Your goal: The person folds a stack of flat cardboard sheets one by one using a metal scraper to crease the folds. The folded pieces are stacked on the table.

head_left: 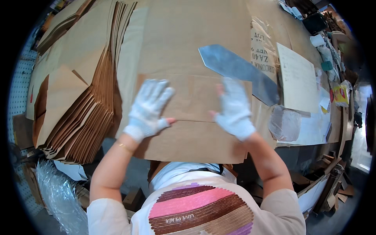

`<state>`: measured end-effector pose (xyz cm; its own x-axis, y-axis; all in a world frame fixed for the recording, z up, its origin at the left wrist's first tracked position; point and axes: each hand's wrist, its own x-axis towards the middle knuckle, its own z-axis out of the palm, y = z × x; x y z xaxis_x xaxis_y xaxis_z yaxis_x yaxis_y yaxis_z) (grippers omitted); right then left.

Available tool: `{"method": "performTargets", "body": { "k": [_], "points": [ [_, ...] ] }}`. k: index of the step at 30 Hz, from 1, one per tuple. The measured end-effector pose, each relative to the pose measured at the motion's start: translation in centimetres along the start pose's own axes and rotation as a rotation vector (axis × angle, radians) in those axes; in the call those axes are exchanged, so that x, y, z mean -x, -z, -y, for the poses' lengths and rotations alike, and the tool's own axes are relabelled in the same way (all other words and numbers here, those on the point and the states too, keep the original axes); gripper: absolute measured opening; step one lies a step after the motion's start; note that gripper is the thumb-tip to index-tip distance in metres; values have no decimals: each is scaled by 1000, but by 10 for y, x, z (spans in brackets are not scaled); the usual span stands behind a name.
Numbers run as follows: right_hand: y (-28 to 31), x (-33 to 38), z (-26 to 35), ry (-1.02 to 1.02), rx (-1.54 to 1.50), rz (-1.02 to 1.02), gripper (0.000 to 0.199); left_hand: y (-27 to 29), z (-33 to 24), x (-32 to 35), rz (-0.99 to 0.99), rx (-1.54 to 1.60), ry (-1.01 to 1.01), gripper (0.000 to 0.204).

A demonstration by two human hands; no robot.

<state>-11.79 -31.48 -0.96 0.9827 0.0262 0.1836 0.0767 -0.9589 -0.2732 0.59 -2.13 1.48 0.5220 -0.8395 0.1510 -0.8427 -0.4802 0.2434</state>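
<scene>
A folded piece of brown kraft paper [192, 141] lies before me at the near table edge, with a crease or flap edge running across its middle. My left hand [149, 107], in a white knit glove with a bare thumb tip, lies flat on its left side with fingers stretched out. On the right side my right hand [235, 107], gloved the same way and slightly blurred, rests with its fingers extended and thumb apart. Neither hand grasps anything. A flat grey metal plate [239, 72] with a pointed end lies just beyond my right hand.
On the left, a thick fanned stack of folded brown paper [78, 125] reaches the table edge. To the right lie a white board [298, 78], a printed sack [263, 51] and crumpled clear plastic [285, 123]. Bubbly clear wrap [60, 196] stands below left; cardboard scraps [329, 188] lie below right.
</scene>
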Motion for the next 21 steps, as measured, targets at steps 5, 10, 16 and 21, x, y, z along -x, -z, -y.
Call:
{"method": "performTargets", "body": {
  "k": [5, 10, 16, 21],
  "points": [
    [14, 30, -40, -43, -52, -57, 86, -8, 17, 27, -35, -93, 197, 97],
    [13, 39, -47, -72, -169, -140, 72, 33, -9, -59, -203, -55, 79, 84],
    [45, 64, -2, 28, -145, -183, 65, 104, -34, -50, -2, 128, 194, 62],
    [64, 28, 65, 235, -218, -217, 74, 110, -61, -11, -126, -68, 98, 65]
  ]
}}
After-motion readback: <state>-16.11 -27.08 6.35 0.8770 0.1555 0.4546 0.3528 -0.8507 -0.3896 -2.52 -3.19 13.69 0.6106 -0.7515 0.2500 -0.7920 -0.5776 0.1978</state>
